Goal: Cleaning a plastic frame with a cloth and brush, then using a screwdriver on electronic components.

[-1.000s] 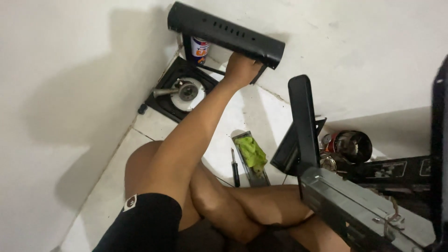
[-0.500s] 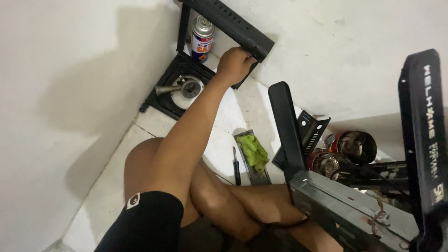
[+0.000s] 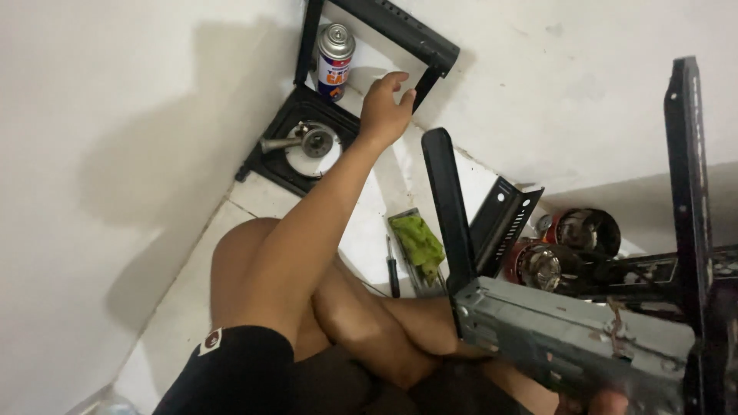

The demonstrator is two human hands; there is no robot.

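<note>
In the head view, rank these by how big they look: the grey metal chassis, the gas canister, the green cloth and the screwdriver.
1. Grey metal chassis, though it is nearest the camera, which inflates it.
2. Gas canister and green cloth: too alike to separate.
3. Screwdriver, thinnest.

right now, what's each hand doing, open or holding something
Left hand: open, holding nothing, fingers spread just short of the black metal frame.
Right hand: cannot be told, hidden behind the grey metal chassis.
</note>
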